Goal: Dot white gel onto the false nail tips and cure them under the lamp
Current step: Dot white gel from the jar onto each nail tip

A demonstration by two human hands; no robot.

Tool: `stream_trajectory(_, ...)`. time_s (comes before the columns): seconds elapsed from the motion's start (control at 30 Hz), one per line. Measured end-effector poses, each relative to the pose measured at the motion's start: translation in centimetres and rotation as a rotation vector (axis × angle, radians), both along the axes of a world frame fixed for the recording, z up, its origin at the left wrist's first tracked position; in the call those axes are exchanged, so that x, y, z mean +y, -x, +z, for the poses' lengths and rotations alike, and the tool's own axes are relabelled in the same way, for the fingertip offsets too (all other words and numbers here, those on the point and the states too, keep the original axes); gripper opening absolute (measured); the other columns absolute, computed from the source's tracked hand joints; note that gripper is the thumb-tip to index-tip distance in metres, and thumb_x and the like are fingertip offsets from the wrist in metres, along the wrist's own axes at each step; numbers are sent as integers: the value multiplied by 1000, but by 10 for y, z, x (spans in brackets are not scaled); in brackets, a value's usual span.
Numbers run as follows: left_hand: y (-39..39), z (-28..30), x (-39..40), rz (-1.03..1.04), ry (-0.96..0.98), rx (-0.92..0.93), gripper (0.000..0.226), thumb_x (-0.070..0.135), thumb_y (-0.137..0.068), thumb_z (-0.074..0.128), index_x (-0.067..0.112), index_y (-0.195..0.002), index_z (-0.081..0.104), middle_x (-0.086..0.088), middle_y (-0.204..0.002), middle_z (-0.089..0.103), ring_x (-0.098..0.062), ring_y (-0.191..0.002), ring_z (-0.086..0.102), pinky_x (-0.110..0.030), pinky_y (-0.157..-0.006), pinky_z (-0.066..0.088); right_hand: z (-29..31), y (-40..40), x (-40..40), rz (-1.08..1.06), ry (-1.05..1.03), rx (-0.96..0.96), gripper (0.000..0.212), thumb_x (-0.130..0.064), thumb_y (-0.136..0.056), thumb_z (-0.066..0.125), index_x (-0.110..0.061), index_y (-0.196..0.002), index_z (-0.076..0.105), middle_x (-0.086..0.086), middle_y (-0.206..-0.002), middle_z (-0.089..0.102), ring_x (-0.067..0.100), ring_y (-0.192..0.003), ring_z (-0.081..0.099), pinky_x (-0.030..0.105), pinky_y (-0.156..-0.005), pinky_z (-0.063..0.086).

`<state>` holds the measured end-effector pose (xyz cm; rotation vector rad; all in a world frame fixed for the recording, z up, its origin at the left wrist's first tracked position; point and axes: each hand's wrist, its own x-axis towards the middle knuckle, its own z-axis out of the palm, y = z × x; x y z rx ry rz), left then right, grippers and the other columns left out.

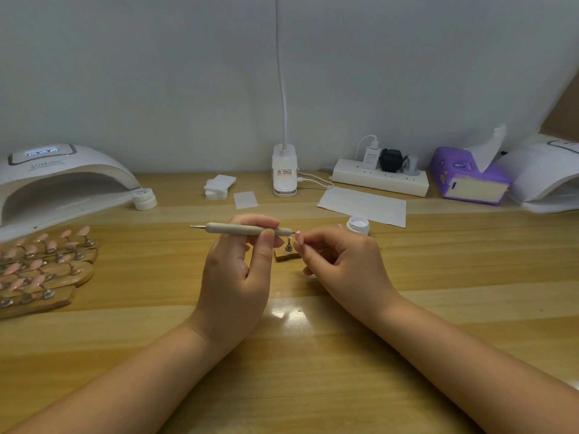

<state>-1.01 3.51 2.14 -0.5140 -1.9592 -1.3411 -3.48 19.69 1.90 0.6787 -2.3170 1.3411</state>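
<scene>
A false nail tip (298, 237), pinched in the right hand (341, 261) over mid-bench, meets the dotting tool (247, 229) gripped by the left hand (238, 270). Bracing both wrists on the bench (313, 355) should keep each white dot small and clean.

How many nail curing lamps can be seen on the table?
2. One curing lamp stands at the far left, its display lit. A second lamp is at the far right edge, partly cut off by the frame.
</scene>
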Motion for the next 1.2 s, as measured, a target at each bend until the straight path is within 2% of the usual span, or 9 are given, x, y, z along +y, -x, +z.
stream_trajectory(0.23, -1, 0, 0, -4, -14, -6, 15, 14, -95, 48, 25, -101, 55, 10, -91, 62, -5, -86, 64, -10, -75, 46, 0, 0, 0, -10, 2, 3, 11, -13, -89, 67, -15, -98, 73, -6, -80, 71, 10, -68, 67, 34, -65, 56)
stream_trajectory(0.3, -1, 0, 0, -5, -18, -6, 11, 19, -95, 47, 23, -102, 56, 10, -92, 63, -4, -86, 64, -10, -75, 46, 0, -1, 0, -9, 5, 0, 10, -15, -89, 67, -15, -98, 73, -5, -80, 71, 11, -68, 67, 35, -65, 56)
stream_trajectory(0.4, -1, 0, 0, -15, -47, -1, 11, 17, -96, 47, 21, -103, 56, 6, -96, 64, -5, -88, 65, -12, -76, 48, 0, -1, 0, -13, -2, -14, 13, -19, -90, 66, -14, -98, 74, -5, -80, 71, 10, -69, 67, 36, -70, 57)
stream_trajectory(0.53, -1, 1, 1, -19, -56, 15, 13, 14, -96, 46, 19, -104, 55, 2, -98, 64, -6, -88, 66, -13, -77, 48, 1, 0, 0, -16, 0, -19, 12, -20, -90, 66, -15, -98, 74, -7, -80, 71, 8, -69, 67, 37, -72, 57)
stream_trajectory(0.77, -1, 1, 1, -19, -63, 5, 13, 20, -96, 45, 21, -104, 54, 0, -98, 64, -7, -90, 64, -15, -79, 49, 1, -1, -1, -15, -1, -10, 11, -20, -90, 67, -16, -98, 73, -14, -81, 69, 6, -68, 67, 40, -76, 57)
stream_trajectory(0.93, -1, 2, 1, -21, -69, 2, 13, 20, -95, 45, 25, -103, 53, 1, -98, 63, -8, -90, 64, -17, -79, 50, 0, 0, -1, -28, 26, -9, 11, -23, -89, 66, -19, -97, 73, -9, -84, 71, 10, -69, 68, 54, -89, 50)
stream_trajectory(1.07, -2, 2, 1, -16, -79, -11, 14, 15, -95, 45, 25, -103, 52, 2, -97, 63, -7, -88, 63, -15, -77, 49, 1, 0, -1, -37, 30, 23, 12, -22, -89, 67, -20, -99, 72, -9, -85, 71, 10, -69, 68, 53, -86, 52)
stream_trajectory(1.2, -2, 3, 2, -13, -80, 3, 13, 25, -93, 43, 23, -103, 52, 5, -96, 62, -7, -87, 62, -13, -75, 48, 1, -1, -2, -36, 58, 17, 10, -22, -89, 67, -20, -96, 73, -8, -81, 71, 11, -66, 68, 56, -89, 49)
